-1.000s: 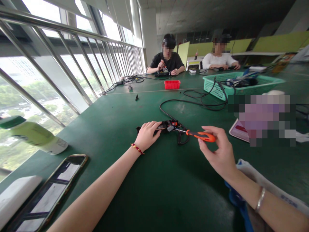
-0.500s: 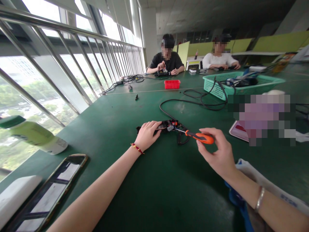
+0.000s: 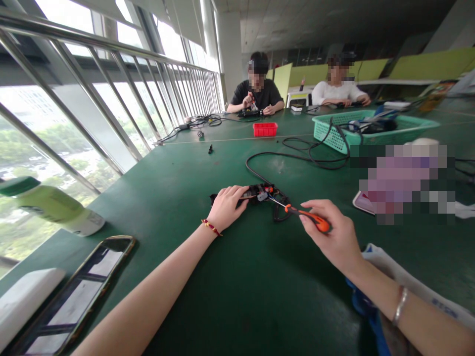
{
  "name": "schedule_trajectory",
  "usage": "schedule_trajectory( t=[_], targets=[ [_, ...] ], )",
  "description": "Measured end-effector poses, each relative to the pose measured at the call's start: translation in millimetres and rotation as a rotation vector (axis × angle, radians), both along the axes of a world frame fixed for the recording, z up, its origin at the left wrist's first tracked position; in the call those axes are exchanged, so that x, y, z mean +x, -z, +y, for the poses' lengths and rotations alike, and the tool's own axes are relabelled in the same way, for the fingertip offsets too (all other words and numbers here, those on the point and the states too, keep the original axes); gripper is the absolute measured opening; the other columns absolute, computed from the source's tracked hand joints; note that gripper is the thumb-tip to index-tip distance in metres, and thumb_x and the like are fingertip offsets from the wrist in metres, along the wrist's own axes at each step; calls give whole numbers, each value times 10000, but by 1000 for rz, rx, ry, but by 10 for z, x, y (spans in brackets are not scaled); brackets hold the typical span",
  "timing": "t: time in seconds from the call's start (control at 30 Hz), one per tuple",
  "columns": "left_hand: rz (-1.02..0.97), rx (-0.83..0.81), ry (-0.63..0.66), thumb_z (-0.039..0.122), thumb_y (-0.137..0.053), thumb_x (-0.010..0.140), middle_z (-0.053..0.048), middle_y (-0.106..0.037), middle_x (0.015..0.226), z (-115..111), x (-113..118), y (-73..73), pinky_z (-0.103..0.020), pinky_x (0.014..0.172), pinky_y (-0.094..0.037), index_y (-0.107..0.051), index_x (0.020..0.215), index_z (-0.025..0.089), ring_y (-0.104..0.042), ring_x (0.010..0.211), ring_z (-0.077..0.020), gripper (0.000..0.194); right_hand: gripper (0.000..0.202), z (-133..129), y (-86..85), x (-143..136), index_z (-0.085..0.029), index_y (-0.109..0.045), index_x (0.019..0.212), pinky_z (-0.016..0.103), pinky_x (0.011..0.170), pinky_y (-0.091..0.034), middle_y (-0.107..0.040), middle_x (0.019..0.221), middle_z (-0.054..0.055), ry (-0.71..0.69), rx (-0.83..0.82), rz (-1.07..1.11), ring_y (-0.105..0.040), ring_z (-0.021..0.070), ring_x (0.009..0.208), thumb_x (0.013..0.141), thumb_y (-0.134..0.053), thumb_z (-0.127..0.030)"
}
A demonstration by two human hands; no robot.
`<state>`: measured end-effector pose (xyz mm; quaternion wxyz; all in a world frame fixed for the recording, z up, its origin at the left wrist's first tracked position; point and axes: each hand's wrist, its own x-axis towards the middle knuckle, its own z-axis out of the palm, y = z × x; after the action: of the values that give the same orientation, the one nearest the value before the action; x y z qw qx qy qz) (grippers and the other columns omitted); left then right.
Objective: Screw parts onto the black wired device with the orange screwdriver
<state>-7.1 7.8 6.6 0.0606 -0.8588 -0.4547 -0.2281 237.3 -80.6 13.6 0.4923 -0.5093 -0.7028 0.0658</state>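
Observation:
My left hand [image 3: 227,205] lies closed over the near end of a black corded power tool [image 3: 256,192] with its inside parts exposed, pressing it to the green table. Red and grey parts and a blue wire show at its right end; my fingers cover much of the rest. In my right hand [image 3: 336,230] is an orange and black screwdriver [image 3: 315,220], held by its handle. The shaft points left, and its tip is at the tool's exposed parts; the exact contact point is too small to make out.
A black cable [image 3: 256,160] curves back toward a green basket [image 3: 411,126]. A red tray [image 3: 264,129] stands farther off. On the left are a bottle [image 3: 55,205] and a phone [image 3: 85,287]. Two people sit across the table [image 3: 178,198]. Cloth [image 3: 389,277] lies by my right forearm.
The screwdriver's handle has tilted lower at my right hand, and my right fingers have shifted around it. My left hand and the power tool stay in place.

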Motion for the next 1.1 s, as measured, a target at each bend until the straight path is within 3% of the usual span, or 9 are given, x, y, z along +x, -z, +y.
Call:
schedule_trajectory(
  t=[0.07,0.23,0.43,0.63,0.83,1.0,1.1],
  targets=[
    [-5,1,1,272,-434,877,-62,-600,1093,1,0,0,-359,881,-423,-488,1202,200,-557,987,-201,337,196,3,4,7,-224,-561,968,319,667,-482,-609,685,-6,14,-14,0,-590,164,654,791,-572,-306],
    [2,0,-2,275,-432,878,-64,-602,1084,2,0,-9,-361,878,-425,-490,1197,190,-556,984,-204,336,307,19,4,-7,-209,-532,1046,347,799,-485,-613,982,63,13,160,55,-606,197,890,749,-605,-243],
    [3,3,1,275,-424,880,-64,-602,1081,-2,0,-3,-363,880,-422,-484,1198,190,-556,985,-205,335,144,-11,-44,-18,-229,-574,909,331,677,-485,-617,650,-3,5,-11,-32,-601,176,667,800,-557,-321],
    [10,-2,-2,278,-423,881,-63,-602,1082,-3,-2,-10,-362,878,-420,-482,1194,190,-555,978,-204,331,300,2,-19,-15,-213,-534,1045,354,800,-491,-613,982,64,15,151,51,-608,202,894,755,-596,-254],
    [18,2,-6,275,-423,882,-65,-602,1080,-9,4,-10,-356,878,-419,-477,1199,179,-553,982,-205,336,163,-3,-13,-3,-227,-581,922,329,681,-492,-630,703,7,22,-32,-24,-607,176,684,793,-571,-327],
    [21,2,-9,280,-423,883,-70,-600,1083,-14,4,-4,-360,879,-421,-476,1204,170,-555,982,-208,343,274,18,6,6,-209,-548,1027,333,781,-496,-630,963,57,26,130,60,-615,191,869,764,-602,-260],
    [19,3,-8,279,-430,878,-75,-600,1088,-13,2,-7,-367,881,-422,-469,1213,172,-558,981,-211,355,216,7,-7,-6,-217,-573,973,329,747,-503,-643,910,48,-5,96,30,-621,186,818,766,-601,-270]
  ],
)
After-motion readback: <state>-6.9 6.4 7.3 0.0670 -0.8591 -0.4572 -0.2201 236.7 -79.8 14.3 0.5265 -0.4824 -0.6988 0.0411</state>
